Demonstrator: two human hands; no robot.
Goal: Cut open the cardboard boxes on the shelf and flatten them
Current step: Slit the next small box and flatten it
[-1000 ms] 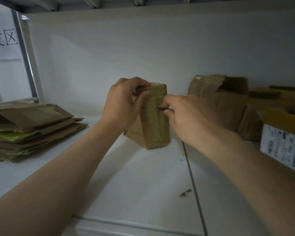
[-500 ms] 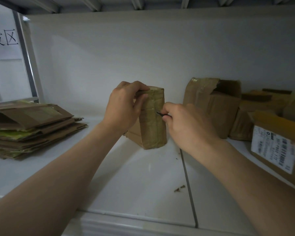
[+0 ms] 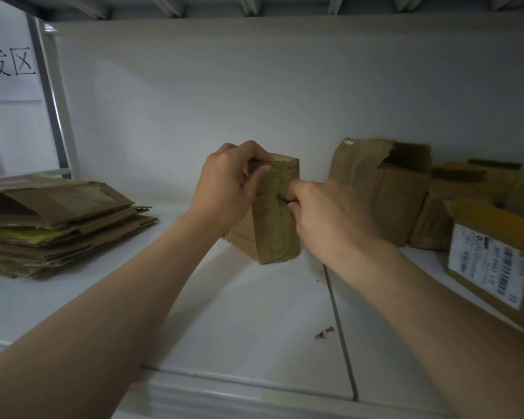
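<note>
A small taped cardboard box (image 3: 274, 234) stands upright on the white shelf (image 3: 254, 328), near the middle. My left hand (image 3: 227, 189) grips its top left corner, fingers curled over the upper edge. My right hand (image 3: 327, 219) pinches a small dark blade (image 3: 283, 201) whose tip is pressed into the taped seam on the box's front face, about halfway up. Most of the blade is hidden inside my fingers.
A stack of flattened cardboard (image 3: 52, 225) lies on the shelf at the left. An opened box (image 3: 384, 182) stands right of the small one, with more boxes (image 3: 466, 195) behind and a labelled box (image 3: 496, 261) at the far right. Cardboard scraps (image 3: 324, 332) lie near the shelf seam.
My right hand and the blade have moved down the taped seam a little. The left hand keeps its grip on the box top. The view has shifted slightly.
</note>
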